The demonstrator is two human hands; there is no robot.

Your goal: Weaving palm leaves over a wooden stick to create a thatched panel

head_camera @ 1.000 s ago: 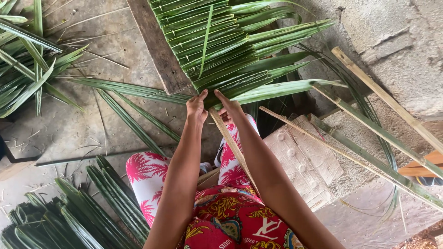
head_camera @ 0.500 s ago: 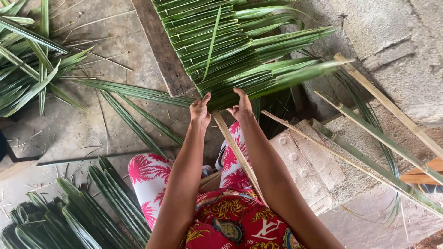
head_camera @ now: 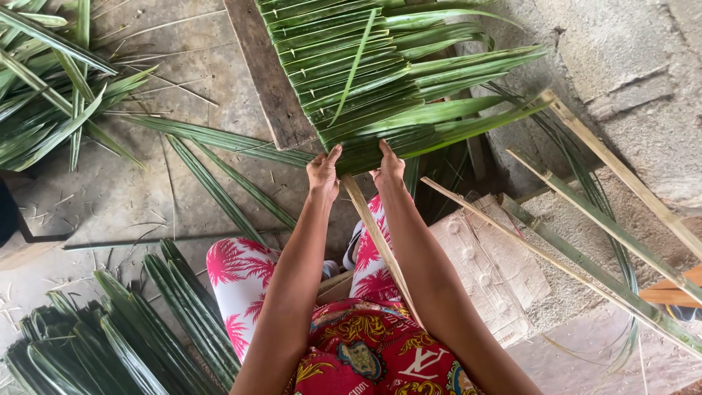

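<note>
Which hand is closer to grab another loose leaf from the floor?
Probably the left hand: the loose palm leaves lie on its side. The right hand rests on the woven panel, farther away.

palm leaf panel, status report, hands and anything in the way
Left hand and right hand both pressing the near edge of the palm leaf panel. Wooden stick runs between the arms. Loose palm leaves lie left, clear of hands.

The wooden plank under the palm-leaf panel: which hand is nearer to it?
Left. The left hand grips the panel's lower edge just beside the wooden plank; the right hand grips farther along, away from it.
</note>
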